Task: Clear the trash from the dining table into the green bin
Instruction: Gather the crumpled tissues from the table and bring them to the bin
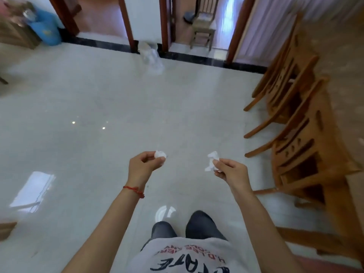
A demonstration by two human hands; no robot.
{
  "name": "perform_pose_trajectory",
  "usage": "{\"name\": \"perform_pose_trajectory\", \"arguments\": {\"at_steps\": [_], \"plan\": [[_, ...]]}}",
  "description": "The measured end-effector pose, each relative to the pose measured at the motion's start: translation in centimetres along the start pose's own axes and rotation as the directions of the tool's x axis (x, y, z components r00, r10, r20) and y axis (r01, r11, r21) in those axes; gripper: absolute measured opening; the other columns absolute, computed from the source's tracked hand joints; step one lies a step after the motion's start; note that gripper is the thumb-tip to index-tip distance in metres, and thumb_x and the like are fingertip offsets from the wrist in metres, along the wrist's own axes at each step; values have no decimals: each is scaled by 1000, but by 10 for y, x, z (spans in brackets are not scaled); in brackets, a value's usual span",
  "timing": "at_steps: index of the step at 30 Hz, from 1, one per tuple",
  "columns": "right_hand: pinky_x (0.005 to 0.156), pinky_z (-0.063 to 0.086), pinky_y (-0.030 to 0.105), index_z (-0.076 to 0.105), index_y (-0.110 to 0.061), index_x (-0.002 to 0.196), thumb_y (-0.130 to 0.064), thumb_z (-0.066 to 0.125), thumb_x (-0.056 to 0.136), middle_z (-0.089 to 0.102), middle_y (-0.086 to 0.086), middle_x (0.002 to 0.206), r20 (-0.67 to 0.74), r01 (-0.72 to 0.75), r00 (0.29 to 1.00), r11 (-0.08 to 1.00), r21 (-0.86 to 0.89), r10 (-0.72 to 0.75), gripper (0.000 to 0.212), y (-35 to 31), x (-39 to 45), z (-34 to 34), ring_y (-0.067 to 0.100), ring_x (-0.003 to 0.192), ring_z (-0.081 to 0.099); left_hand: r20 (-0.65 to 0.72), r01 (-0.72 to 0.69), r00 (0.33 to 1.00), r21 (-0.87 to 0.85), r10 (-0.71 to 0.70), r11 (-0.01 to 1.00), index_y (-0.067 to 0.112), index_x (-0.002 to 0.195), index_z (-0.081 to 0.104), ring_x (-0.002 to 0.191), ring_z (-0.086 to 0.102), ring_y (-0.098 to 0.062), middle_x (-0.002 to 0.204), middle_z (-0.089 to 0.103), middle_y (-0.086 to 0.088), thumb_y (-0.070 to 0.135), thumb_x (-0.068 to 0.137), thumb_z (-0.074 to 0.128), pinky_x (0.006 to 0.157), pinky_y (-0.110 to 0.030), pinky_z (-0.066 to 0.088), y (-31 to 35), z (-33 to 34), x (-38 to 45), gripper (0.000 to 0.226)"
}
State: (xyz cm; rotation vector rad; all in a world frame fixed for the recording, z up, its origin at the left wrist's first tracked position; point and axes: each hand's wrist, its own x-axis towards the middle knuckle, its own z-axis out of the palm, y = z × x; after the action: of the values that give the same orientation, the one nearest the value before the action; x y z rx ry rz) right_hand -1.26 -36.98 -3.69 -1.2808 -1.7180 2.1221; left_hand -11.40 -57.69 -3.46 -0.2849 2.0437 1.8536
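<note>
My left hand (143,164) pinches a small crumpled white tissue ball (160,154) between thumb and fingertips, held out over the pale tiled floor. My right hand (229,171) grips a second crumpled white tissue (211,161), which sticks out to the left of its fingers. Both hands are at about waist height, roughly a forearm's length apart. No green bin shows in this view. The dining table (340,62) is a pale surface at the far right edge behind the chairs.
Several wooden chairs (295,119) line the right side, legs jutting onto the floor. A clear plastic bag (150,56) lies by the far doorframe. A blue container (46,29) stands at the back left. Another chair (202,26) sits in the doorway.
</note>
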Motion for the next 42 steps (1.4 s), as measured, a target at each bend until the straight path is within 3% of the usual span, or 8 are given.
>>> {"name": "perform_pose_trajectory", "arguments": {"at_steps": [7,15,20,26,31,37,42], "plan": [[57,53,15,66,6,98,-3,69,78,66,8,78,-104,29,994,996,89,-20,21,-37,62,-2,14,66,62,120,-9,993,10,7,1000,-5,92,66,76,63,-16,87,68,-12,0,72,72,66,-14,55,30,53,75,22],[57,55,17,67,5,93,-3,70,77,65,7,71,-96,38,995,996,83,-30,18,-114,188,2,15,61,61,143,-25,989,17,22,1000,-7,93,66,77,64,-15,93,68,-19,1,73,71,65,-14,54,84,141,182,22],[58,55,17,68,-7,77,-2,70,77,64,4,67,-67,62,996,997,55,-58,5,-181,268,-2,13,58,60,126,-37,991,18,35,999,-3,91,67,80,64,-19,95,69,-21,3,72,72,69,-16,56,132,199,248,20],[54,53,16,67,-8,75,-1,70,77,64,5,65,-83,70,995,992,103,-62,8,-236,352,7,8,50,60,143,-46,989,42,39,998,0,93,68,82,66,-19,94,70,-17,7,72,73,73,-21,57,173,253,327,23],[54,53,16,69,0,86,-2,70,77,65,5,66,-130,55,991,993,108,-41,10,-274,432,23,10,54,61,184,-37,983,37,29,999,-1,94,68,85,66,-21,96,70,-18,6,72,73,73,-21,57,204,295,414,23],[57,55,17,67,5,93,-2,70,76,64,7,71,-190,62,981,985,161,-30,18,-334,531,39,16,62,60,245,-50,969,64,33,997,-6,95,66,78,64,-20,91,68,-18,4,71,74,64,-15,54,256,350,521,27],[69,55,25,67,-2,84,-4,71,76,65,5,73,-244,39,970,979,200,11,9,-385,611,50,16,66,61,308,-69,951,92,37,993,-4,90,68,72,64,-16,82,67,-12,4,71,74,61,-12,51,307,399,606,22]]}}
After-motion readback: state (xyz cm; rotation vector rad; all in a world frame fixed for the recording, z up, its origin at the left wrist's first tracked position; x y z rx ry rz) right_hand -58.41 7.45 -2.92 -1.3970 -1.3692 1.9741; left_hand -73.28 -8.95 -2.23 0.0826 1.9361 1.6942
